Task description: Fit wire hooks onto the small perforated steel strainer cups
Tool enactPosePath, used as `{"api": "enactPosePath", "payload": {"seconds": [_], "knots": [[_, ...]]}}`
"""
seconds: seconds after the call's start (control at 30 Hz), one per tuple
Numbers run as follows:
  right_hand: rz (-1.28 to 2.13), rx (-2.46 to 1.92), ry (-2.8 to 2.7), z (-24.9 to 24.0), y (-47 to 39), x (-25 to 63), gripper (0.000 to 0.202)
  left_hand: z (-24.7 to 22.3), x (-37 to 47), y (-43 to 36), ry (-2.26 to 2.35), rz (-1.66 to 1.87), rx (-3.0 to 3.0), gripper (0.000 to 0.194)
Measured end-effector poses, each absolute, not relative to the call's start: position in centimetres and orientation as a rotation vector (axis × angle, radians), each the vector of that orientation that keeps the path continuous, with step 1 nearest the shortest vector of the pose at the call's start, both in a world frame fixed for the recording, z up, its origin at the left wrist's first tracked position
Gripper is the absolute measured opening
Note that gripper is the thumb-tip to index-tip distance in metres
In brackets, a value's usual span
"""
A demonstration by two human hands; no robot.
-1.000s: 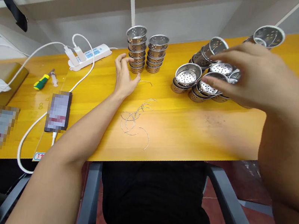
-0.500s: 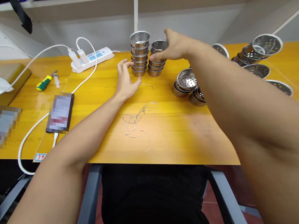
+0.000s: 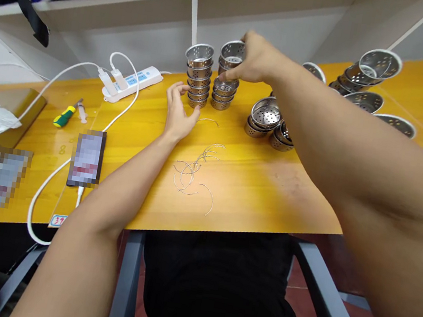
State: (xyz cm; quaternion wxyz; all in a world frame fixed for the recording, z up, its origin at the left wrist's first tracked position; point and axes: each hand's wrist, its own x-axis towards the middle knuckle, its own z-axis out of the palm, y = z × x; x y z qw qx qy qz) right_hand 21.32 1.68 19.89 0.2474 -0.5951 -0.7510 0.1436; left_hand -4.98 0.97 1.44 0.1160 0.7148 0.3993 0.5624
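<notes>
Right hand [image 3: 257,61] pinching the upper cups [image 3: 230,61], just above the lower cups [image 3: 222,97]; I want them level, grip light. Left hand [image 3: 180,116] loosely spread beside the left stack [image 3: 199,79], best unhurried.

On the table [image 3: 252,202], the phone [image 3: 87,158] has the screwdriver [image 3: 64,116] behind and to its left, the power strip [image 3: 146,79] farther behind it, the wires [image 3: 196,165] to its right, and two cup stacks [image 3: 198,79] behind and to its right.

A stack of silvery, perforated metal cups [image 3: 199,56] stood upright on the desk [image 3: 269,173]; beside it, upper cups [image 3: 231,54] hung above lower cups [image 3: 222,96].
</notes>
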Motion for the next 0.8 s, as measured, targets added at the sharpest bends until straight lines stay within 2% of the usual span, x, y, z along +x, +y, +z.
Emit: {"api": "enactPosePath", "payload": {"seconds": [0.13, 0.27, 0.43, 0.57, 0.8], "knots": [[0.364, -1.407, -2.075, 20.5, -1.6, 20.9, 0.094, 2.4, -4.2, 0.1, 1.009, 1.648, 2.192, 0.096], [0.466, -1.266, -2.148, 17.8, -4.7, 19.5, 0.092, 2.7, -2.7, -0.9, 0.864, 1.585, 2.274, 0.111], [0.413, -1.11, -2.184, 12.8, -6.0, 18.7, 0.068, 2.4, -2.2, -1.1, 0.797, 1.479, 2.35, 0.093], [0.261, -1.103, -2.206, 11.4, -6.1, 19.5, 0.065, 2.6, -2.6, -1.2, 0.827, 1.379, 2.37, 0.084], [0.188, -1.212, -2.225, 10.4, -7.0, 21.0, 0.068, 3.5, -2.4, -2.5, 0.873, 1.201, 2.31, 0.082]]}}
